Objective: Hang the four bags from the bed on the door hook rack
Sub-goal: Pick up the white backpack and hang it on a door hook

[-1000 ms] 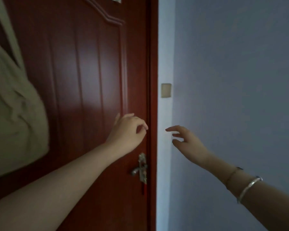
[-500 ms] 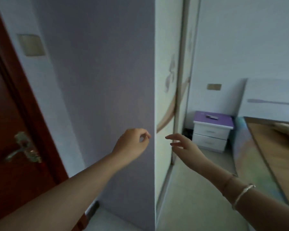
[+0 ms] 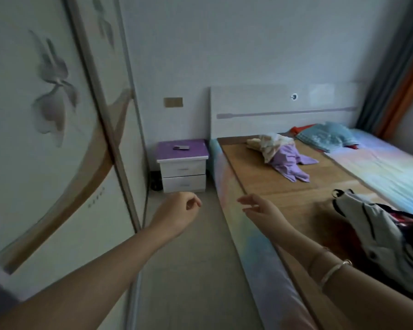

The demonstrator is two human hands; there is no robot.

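From the head camera, the view has swung right round: a second ago it faced the red door with a pale bag already hanging at its left edge, half a second ago it was passing the wall corner, and now it faces the bed (image 3: pixel 284 201) and the bags left on it. Neither door nor hook rack is in sight any more.

Both arms reach forward over the floor beside the bed, much as they did through the turn. The left hand (image 3: pixel 177 214) is loosely curled and holds nothing. The right hand (image 3: pixel 260 210) has its fingers spread and relaxed, also empty, hovering just over the near edge of the bed (two bracelets show on that wrist).

A white bag with black trim (image 3: pixel 372 229) lies on the wooden mat at the right, nearest the right hand, with something dark and red beneath it that I cannot make out. Farther up the mat lies a cream and purple bundle (image 3: pixel 281 153), probably one or two more bags. A purple-topped nightstand (image 3: pixel 182 163) stands by the headboard, the wardrobe (image 3: pixel 45 129) along the left.

My reading: one bag is hung, and this is the walk back for the next, most likely the white one.
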